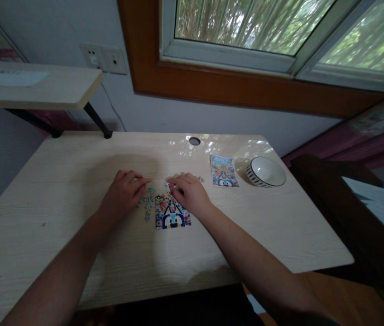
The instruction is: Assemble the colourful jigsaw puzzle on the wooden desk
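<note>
A partly assembled jigsaw puzzle (173,220) lies flat on the table, with a blue cartoon dog's face along its lower part. My right hand (190,192) rests over its upper edge, thumb and index finger closed around a small puzzle piece (166,184). Left of the puzzle, several loose puzzle pieces (148,206) are spread in a small cluster. Beside them is my left hand (124,192), its index finger stretched toward the right and nothing visible in its grasp. Some loose pieces are partly hidden behind the hands.
A printed reference picture (225,171) lies to the right, next to a white bowl (266,172) with dark stripes. A raised shelf (42,93) stands at the table's back left. The wooden table (263,226) has a round cable hole (194,141) near the wall.
</note>
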